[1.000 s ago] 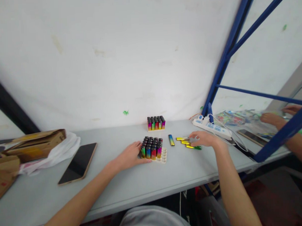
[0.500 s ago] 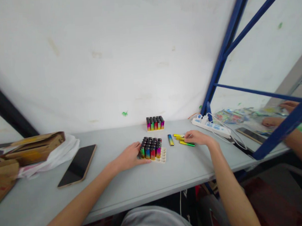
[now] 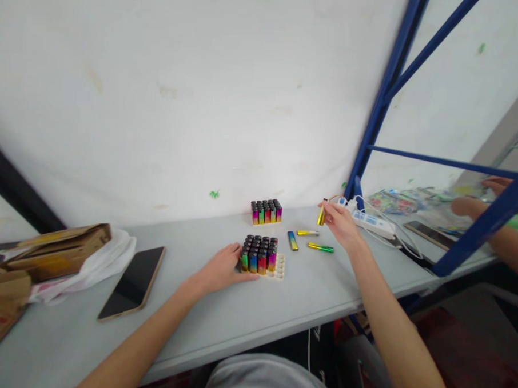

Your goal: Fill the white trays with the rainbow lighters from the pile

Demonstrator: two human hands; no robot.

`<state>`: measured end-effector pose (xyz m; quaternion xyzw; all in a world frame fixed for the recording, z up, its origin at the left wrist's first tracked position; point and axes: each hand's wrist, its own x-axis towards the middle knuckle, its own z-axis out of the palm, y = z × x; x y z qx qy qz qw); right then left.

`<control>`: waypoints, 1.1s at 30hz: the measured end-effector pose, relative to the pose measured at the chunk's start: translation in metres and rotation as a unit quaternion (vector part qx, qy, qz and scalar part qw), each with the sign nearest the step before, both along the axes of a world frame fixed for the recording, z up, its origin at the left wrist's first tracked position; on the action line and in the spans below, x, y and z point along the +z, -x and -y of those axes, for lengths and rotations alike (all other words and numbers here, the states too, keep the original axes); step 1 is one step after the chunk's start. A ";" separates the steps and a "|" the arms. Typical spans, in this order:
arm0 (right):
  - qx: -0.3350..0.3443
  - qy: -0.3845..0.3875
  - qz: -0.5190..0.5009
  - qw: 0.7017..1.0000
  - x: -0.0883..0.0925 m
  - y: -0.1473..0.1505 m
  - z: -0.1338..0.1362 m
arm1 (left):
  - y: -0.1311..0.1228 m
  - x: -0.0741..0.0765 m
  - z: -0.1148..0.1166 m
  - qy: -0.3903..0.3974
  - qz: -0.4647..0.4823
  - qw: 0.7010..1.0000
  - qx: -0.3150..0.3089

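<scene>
Colourful lighters [image 3: 261, 261] with black tops stand in a pale tray [image 3: 280, 268], whose right side shows bare holes. My left hand [image 3: 223, 269] is wrapped round the tray's left side, thumb along the front edge. Raised above the table, my right hand [image 3: 337, 218] pinches a yellow lighter [image 3: 321, 215], held nearly upright. Below it lie a blue-yellow lighter [image 3: 292, 240], a yellow one [image 3: 307, 233] and a yellow-green one [image 3: 321, 247]. A second block of upright lighters [image 3: 266, 212] stands by the wall.
A phone [image 3: 133, 283], cardboard boxes [image 3: 59, 253] and a white bag [image 3: 116, 257] lie at left. At right are a power strip [image 3: 374, 224], a blue frame [image 3: 377, 106], another phone [image 3: 430, 234] and another person's hands [image 3: 469, 206].
My right hand has lifted a yellow lighter off the table and tilted it upright, leaving three lying there. My left hand has stayed at the tray.
</scene>
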<state>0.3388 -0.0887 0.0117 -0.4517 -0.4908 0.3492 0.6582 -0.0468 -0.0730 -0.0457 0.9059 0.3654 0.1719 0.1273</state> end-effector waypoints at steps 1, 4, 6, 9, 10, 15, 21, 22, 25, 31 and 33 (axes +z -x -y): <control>0.009 0.009 -0.039 0.999 0.002 0.008 0.001 | 0.000 0.000 0.000 0.000 -0.003 1.000 0.001; 0.069 0.039 -0.105 0.991 0.009 0.033 0.006 | 0.000 0.000 0.000 0.002 -0.016 1.000 0.006; 0.118 0.042 -0.103 0.987 0.013 0.050 0.011 | 0.001 -0.002 -0.001 0.002 -0.012 1.000 0.006; 0.166 0.048 -0.056 0.983 0.014 0.073 0.016 | 0.002 -0.007 -0.004 -0.005 0.002 1.000 -0.001; 0.169 0.052 -0.037 0.983 0.014 0.080 0.016 | 0.002 -0.008 -0.005 -0.005 0.003 1.000 -0.002; 0.121 0.054 0.062 0.989 -0.001 0.106 0.013 | 0.002 -0.010 -0.006 0.002 0.003 1.000 -0.001; -0.006 0.004 0.201 0.980 -0.017 0.119 0.009 | 0.001 -0.008 -0.005 0.004 0.006 1.000 0.000; -0.021 0.001 0.214 0.977 -0.018 0.120 0.009 | 0.001 -0.008 -0.004 0.003 0.008 1.000 -0.001; -0.046 -0.008 0.235 0.971 -0.019 0.122 0.010 | 0.001 -0.007 -0.004 0.002 0.012 1.000 -0.005; -0.040 -0.015 0.240 0.970 -0.017 0.122 0.012 | 0.001 -0.008 -0.004 0.003 0.015 1.000 -0.001; -0.029 -0.021 0.242 0.970 -0.016 0.123 0.012 | 0.002 -0.009 -0.004 0.001 0.014 1.000 0.000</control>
